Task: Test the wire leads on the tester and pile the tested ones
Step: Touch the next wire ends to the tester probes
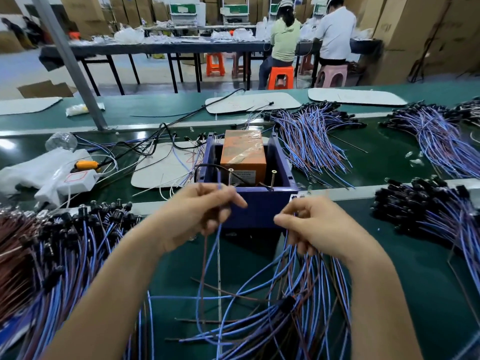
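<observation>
The tester (259, 203) is a blue open box with an orange block inside and two upright screws (230, 176) at its near edge. My left hand (200, 211) pinches one wire lead (217, 245), blue and brown, its ends raised just short of the left screw. My right hand (319, 227), right of the box front, grips a bundle of blue and brown leads (298, 307) that hangs down toward me. A big pile of leads with black ends (59, 245) lies at the left.
More lead piles lie at the right (428, 211), behind the tester (311, 136) and at the far right (441, 136). A white power strip with an orange plug (83, 170), plastic bags and black cables sit at the left. People work at a far table.
</observation>
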A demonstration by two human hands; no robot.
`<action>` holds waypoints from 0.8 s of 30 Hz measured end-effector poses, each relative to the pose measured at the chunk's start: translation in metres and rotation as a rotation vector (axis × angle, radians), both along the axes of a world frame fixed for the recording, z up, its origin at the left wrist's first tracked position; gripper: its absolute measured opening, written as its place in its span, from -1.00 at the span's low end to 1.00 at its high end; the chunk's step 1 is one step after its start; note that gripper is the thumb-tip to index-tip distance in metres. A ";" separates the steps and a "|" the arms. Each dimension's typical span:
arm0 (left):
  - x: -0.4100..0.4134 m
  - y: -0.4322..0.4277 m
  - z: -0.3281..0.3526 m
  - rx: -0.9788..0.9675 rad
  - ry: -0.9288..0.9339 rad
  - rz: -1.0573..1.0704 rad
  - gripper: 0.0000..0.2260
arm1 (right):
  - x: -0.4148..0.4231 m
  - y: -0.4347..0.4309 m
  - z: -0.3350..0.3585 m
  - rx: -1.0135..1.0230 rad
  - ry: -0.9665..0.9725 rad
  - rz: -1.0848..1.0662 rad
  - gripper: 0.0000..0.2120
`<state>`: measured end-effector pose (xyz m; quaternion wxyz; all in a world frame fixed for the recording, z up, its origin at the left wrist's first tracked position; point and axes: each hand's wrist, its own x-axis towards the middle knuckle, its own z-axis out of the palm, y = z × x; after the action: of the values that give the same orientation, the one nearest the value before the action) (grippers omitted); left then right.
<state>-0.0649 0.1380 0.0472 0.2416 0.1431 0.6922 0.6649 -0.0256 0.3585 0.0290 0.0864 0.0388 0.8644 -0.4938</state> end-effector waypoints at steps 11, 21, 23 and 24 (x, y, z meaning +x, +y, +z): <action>-0.003 -0.014 0.016 0.292 0.179 0.347 -0.78 | -0.004 0.015 -0.032 0.135 -0.650 0.354 -0.65; 0.001 -0.003 0.019 0.638 0.307 0.473 -0.76 | 0.000 0.015 -0.029 -0.045 -0.407 0.351 -0.63; 0.002 -0.003 0.020 0.653 0.346 0.487 -0.75 | 0.001 0.014 -0.024 -0.149 -0.358 0.378 -0.55; 0.003 -0.004 0.020 0.663 0.361 0.495 -0.74 | 0.002 0.014 -0.023 -0.203 -0.347 0.391 -0.49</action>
<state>-0.0621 0.1340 0.0673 -0.1082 0.1567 0.4864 0.8527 -0.0237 0.3724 0.0062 0.3299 -0.0535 0.7739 -0.5380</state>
